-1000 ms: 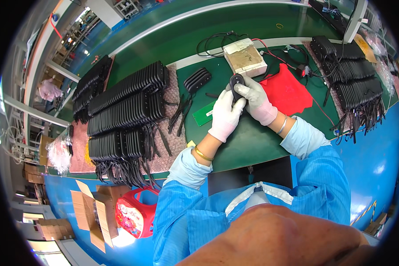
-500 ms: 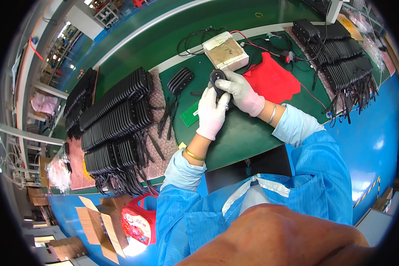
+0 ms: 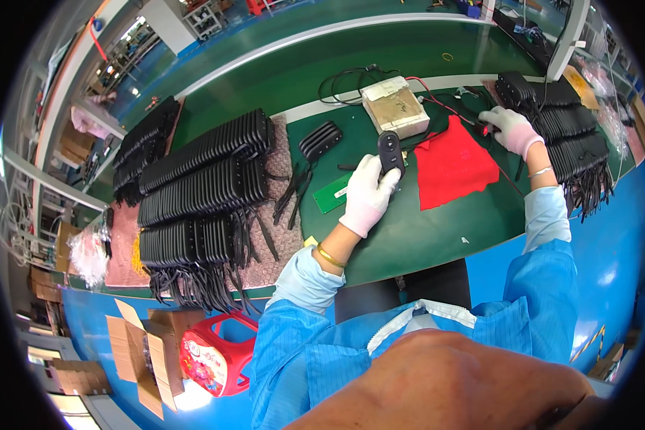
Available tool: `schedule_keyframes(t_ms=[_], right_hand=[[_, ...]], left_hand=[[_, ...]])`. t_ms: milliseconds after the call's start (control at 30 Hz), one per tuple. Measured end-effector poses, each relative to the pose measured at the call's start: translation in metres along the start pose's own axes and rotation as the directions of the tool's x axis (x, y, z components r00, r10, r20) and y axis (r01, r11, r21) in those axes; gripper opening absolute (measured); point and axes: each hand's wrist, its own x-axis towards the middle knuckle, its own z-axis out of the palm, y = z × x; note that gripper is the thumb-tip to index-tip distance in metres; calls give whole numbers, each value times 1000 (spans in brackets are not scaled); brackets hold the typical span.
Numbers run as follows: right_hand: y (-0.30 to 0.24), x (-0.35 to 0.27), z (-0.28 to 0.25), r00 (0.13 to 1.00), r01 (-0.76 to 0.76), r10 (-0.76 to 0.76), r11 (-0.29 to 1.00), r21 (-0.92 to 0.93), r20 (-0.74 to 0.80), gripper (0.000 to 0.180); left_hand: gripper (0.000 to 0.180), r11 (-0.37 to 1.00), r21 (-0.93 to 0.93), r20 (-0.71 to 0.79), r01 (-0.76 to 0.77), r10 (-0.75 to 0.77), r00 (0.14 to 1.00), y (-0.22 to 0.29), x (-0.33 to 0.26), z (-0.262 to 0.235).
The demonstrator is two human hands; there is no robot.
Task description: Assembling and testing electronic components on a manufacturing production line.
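From the head camera, looking down over the bench: a flat tan box [image 3: 395,107] wrapped in tape sits at the far edge of the green mat [image 3: 423,229], with black and red wires [image 3: 365,74] looping behind it. A small green card [image 3: 335,194] lies flat on the mat just left of the left hand [image 3: 368,195]. Down on the blue floor stand opened brown cartons [image 3: 142,352] and a red plastic stool [image 3: 211,355].

The left hand, in a white glove, is closed round the lower part of a black oval remote-like piece [image 3: 390,149]. The piece stands nearly upright in the picture, its long axis running away from the person, its top end towards the tan box and its buttoned face turned up to the camera. It is held just above the mat, beside the left edge of a red cloth [image 3: 455,164].

The right hand [image 3: 510,128], also gloved, is well apart from the left, out at the far right; its fingers are curled onto something dark at the edge of a stack of black ribbed parts [image 3: 566,122], but I cannot tell what they grip.

Left of the mat, long rows of black ribbed housings [image 3: 208,179] with trailing leads lie on pinkish bubble wrap [image 3: 265,236]. The person wears a blue smock. Beyond the bench runs a green floor.
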Motion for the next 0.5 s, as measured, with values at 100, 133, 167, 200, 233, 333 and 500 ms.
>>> schedule_keyframes(t_ms=[100, 133, 167, 200, 233, 333, 500], right_hand=[[1, 5, 2, 998, 44, -41, 998, -54, 53, 28], [2, 7, 2, 996, 58, -52, 996, -71, 71, 28], [4, 7, 3, 996, 58, -53, 996, -71, 70, 28], [5, 8, 5, 996, 56, -51, 995, -83, 68, 27], [6, 8, 7, 997, 54, -47, 994, -95, 67, 26], [6, 9, 8, 997, 47, -40, 992, -119, 66, 23], [-12, 15, 5, 995, 30, -8, 972, -232, 97, 20]], left_hand=[[19, 999, -42, -6, 14, -14, 1000, -5, -1, 1], [19, 998, -56, -6, 18, -18, 1000, -6, -1, 1], [19, 998, -55, -7, 16, -17, 1000, -6, 0, 0], [19, 999, -46, -2, 15, -15, 1000, -4, 1, 0], [19, 999, -38, 4, 13, -13, 1000, -3, 1, 0], [19, 1000, -22, 17, 11, -10, 1000, -2, 2, 0], [19, 990, -113, 33, 80, -77, 996, -7, 0, 2]])
